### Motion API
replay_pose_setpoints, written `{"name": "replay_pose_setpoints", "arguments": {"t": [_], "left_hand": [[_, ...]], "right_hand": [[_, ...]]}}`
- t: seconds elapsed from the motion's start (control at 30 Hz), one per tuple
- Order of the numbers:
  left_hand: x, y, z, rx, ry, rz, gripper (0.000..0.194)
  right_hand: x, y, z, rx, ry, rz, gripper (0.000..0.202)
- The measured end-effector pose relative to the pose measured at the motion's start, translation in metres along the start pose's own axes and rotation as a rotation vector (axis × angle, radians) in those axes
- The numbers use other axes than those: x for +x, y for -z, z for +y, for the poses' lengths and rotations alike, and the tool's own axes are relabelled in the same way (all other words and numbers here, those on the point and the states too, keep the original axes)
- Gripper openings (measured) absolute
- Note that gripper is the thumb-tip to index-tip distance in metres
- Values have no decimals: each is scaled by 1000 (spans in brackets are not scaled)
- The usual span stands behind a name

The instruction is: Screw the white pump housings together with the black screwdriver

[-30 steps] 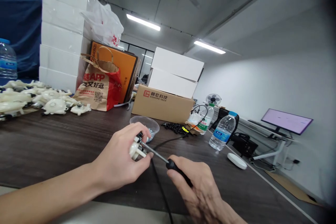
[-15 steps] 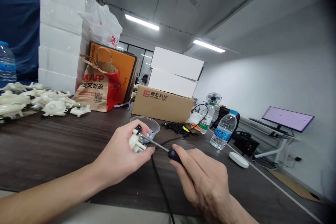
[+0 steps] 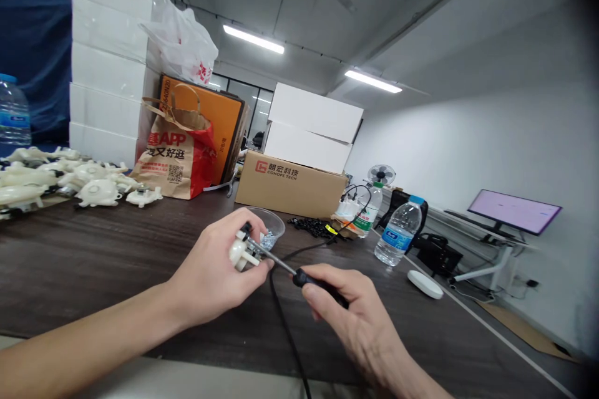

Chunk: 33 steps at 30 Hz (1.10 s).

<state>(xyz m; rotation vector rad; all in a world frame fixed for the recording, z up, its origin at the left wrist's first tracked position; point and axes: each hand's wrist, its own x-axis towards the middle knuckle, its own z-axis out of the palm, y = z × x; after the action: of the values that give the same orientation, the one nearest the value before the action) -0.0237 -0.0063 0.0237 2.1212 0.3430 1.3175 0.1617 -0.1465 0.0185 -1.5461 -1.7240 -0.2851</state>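
My left hand (image 3: 218, 268) is closed around a small cream plastic housing (image 3: 238, 254) with a black piece at its top and a stub sticking out to the right. My right hand (image 3: 349, 302) grips the black handle of a screwdriver (image 3: 299, 275). Its metal shaft slants up to the left, and the tip meets the housing near the black piece; the exact contact point is too small to make out. Just behind the left hand stands a clear plastic bowl (image 3: 276, 222) holding small shiny metal parts, partly hidden by the fingers.
Several cream housings (image 3: 98, 192) lie at the left. Small black parts (image 3: 309, 226) are heaped beyond the bowl. A black cable (image 3: 285, 318) runs across the dark table (image 3: 187, 358). A paper bag (image 3: 171, 162), cardboard box (image 3: 290, 187), water bottle (image 3: 397, 234) and white oval object (image 3: 425, 284) stand around.
My right hand has rolled around the screwdriver handle, its fingers and thumb now placed differently, and more of the handle shows. The left hand and the housing have hardly moved.
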Motion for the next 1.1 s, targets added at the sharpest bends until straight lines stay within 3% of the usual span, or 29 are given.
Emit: {"name": "replay_pose_setpoints", "arguments": {"t": [0.17, 0.27, 0.33, 0.4, 0.5, 0.6, 0.67, 0.77, 0.83, 0.93, 1.0, 1.1], "left_hand": [[1, -1, 5, -211, 210, -20, 29], [-2, -1, 5, -110, 131, -20, 23], [-3, 1, 4, -19, 15, 0, 19], [-4, 2, 4, 42, -72, 3, 20], [-4, 4, 2, 91, -126, -4, 21], [-2, 4, 1, 117, -176, 16, 22], [-1, 3, 1, 83, -150, 23, 21], [0, 0, -1, -10, -3, 14, 19], [-1, -2, -2, -42, 75, 5, 19], [-1, -5, -2, -66, 123, -12, 19], [-3, -5, -1, -59, 100, -18, 19], [-5, -3, 4, 1, -2, -5, 20]], "right_hand": [[8, 4, -2, -309, 413, 150, 26], [9, 10, -1, -566, 632, 187, 30], [6, 11, 0, -616, 665, 202, 29], [2, 9, 0, -551, 625, 177, 26], [-2, 4, -2, -274, 366, 50, 20], [1, 0, -5, 105, 7, -175, 43], [5, -1, -8, 257, -134, -279, 51], [9, -3, -8, 214, -158, -181, 19], [9, -2, -6, 93, -39, -50, 11], [8, 1, 0, -193, 314, 80, 14], [6, 4, 3, -414, 518, 132, 23], [2, 6, 4, -553, 635, 162, 26]]}}
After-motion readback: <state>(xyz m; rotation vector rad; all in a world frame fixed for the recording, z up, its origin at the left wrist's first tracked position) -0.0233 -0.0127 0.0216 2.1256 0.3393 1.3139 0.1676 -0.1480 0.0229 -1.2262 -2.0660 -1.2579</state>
